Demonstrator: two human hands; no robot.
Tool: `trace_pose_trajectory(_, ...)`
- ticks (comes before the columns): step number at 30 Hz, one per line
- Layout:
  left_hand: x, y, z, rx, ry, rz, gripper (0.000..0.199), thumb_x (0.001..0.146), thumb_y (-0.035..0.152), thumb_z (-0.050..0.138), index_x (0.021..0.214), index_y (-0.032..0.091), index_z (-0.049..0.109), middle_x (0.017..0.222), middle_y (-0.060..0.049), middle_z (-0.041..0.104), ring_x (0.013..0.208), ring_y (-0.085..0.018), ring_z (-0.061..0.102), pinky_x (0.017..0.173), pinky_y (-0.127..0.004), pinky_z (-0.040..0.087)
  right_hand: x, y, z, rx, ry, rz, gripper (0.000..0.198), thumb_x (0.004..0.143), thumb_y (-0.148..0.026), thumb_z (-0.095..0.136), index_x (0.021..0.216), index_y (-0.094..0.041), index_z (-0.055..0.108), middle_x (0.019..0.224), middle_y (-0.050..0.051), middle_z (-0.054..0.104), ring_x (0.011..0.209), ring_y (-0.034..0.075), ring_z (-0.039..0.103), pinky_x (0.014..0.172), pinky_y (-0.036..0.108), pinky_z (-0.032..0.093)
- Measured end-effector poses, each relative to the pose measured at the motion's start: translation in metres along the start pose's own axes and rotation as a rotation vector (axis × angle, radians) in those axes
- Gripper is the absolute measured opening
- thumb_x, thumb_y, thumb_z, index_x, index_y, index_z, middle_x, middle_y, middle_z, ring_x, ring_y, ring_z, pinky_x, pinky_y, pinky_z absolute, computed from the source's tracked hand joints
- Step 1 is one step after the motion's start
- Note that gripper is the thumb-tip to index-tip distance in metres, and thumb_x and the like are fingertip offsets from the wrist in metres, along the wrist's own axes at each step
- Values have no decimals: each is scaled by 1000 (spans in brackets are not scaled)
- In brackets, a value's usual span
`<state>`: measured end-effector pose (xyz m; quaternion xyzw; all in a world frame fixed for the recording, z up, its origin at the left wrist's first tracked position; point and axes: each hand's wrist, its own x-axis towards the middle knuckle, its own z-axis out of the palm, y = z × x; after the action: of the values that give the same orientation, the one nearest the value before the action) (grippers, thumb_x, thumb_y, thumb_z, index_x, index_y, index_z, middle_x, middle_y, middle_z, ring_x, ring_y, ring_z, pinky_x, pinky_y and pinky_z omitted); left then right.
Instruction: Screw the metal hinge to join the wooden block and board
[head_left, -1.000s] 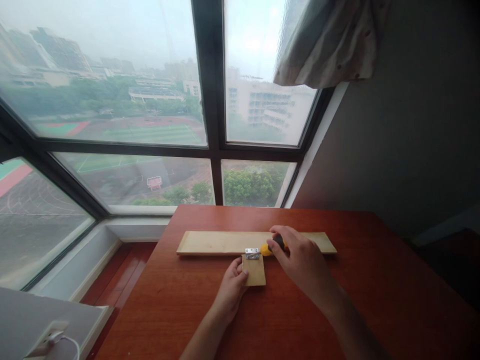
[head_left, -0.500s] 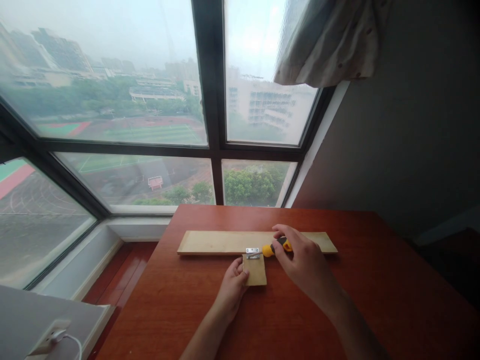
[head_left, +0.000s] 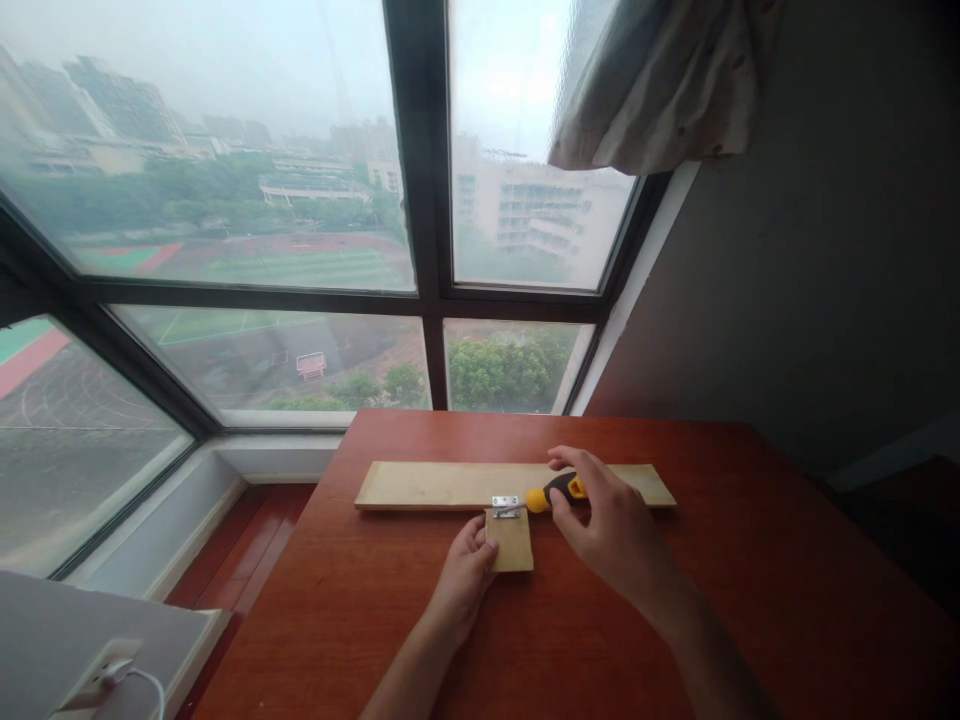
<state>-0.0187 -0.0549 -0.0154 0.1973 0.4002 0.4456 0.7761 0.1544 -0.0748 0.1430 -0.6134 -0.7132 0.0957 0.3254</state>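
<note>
**Screwdriver (head_left: 559, 492) held at hinge (head_left: 505, 507) between two boards**

The small board (head_left: 511, 545) is grasped along its left edge by the left hand (head_left: 471, 565), with the thumb laid on top. The yellow-and-black handle of the screwdriver is held in the right hand (head_left: 611, 525), one finger being raised clear of it. The shaft is pointed leftward over the silver hinge; whether a screw is touched by the tip cannot be told. The joint between the small board and the long board (head_left: 427, 484) is spanned by the hinge, above the reddish table (head_left: 337, 630).
</note>
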Motion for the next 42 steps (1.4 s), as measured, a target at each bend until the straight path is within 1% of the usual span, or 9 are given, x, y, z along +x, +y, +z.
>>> trace_pose_trajectory(4, -4, 3, 3, 6, -1, 5, 58, 57, 24, 83, 109, 16, 58, 111, -15, 69, 99, -30, 66, 76, -33, 53, -3, 0, -4, 19, -10, -28, 40, 82, -21, 50, 122, -23, 48, 117, 7, 62, 101, 21, 61, 83, 33, 50)
trace_pose_trajectory(9, -8, 7, 6, 0, -9, 17, 56, 57, 24, 83, 107, 16, 59, 107, -14, 71, 97, -29, 67, 79, -34, 52, -1, 9, -1, 0, 21, 56, 25, 90, -37, 48, 110, -23, 57, 97, 6, 68, 84, 21, 66, 73, 33, 51)
trace_pose_trajectory(17, -8, 5, 6, -2, -23, 33, 53, 60, 22, 82, 107, 16, 57, 107, -14, 70, 94, -28, 67, 74, -31, 52, -3, 7, -7, 34, 19, 12, 34, 82, -21, 50, 116, -23, 52, 113, 5, 64, 102, 21, 61, 88, 33, 48)
trace_pose_trajectory(23, -9, 5, 6, 4, -30, 30, 53, 63, 22, 80, 109, 16, 57, 109, -15, 70, 95, -28, 67, 73, -31, 52, -2, 18, -2, 8, 37, 82, 21, 90, -35, 48, 104, -23, 58, 94, 4, 68, 83, 20, 66, 74, 31, 50)
trace_pose_trajectory(30, -10, 5, 6, 1, -25, 32, 52, 62, 23, 81, 108, 17, 58, 107, -14, 71, 95, -28, 68, 75, -31, 52, -5, 11, -10, 32, 20, 7, 34, 81, -18, 49, 115, -22, 52, 111, 6, 63, 100, 20, 61, 85, 32, 49)
trace_pose_trajectory(32, -9, 5, 6, 1, -28, 32, 52, 62, 23, 81, 108, 17, 58, 107, -14, 71, 95, -27, 68, 76, -31, 52, -6, 13, -10, 15, 25, 3, 33, 83, -22, 49, 116, -22, 53, 111, 7, 63, 100, 21, 62, 85, 33, 49)
trace_pose_trajectory(36, -10, 6, 6, 3, -25, 31, 52, 61, 24, 82, 106, 17, 59, 105, -13, 71, 96, -27, 67, 79, -32, 52, -5, 22, -3, -34, 63, 52, 26, 90, -34, 48, 111, -22, 57, 99, 6, 68, 86, 21, 66, 72, 31, 51)
trace_pose_trajectory(39, -10, 7, 7, 7, -24, 30, 52, 61, 24, 82, 107, 17, 59, 106, -13, 71, 96, -27, 67, 79, -32, 52, -5, 22, -1, -25, 72, 40, 25, 90, -31, 47, 110, -23, 57, 97, 5, 68, 85, 20, 66, 73, 31, 51)
trace_pose_trajectory(42, -10, 6, 7, 13, -30, 28, 52, 62, 24, 81, 108, 17, 58, 108, -14, 70, 96, -28, 67, 76, -32, 52, -5, 13, -5, 10, 57, -10, 32, 84, -22, 50, 116, -22, 52, 108, 6, 64, 97, 21, 63, 83, 33, 51)
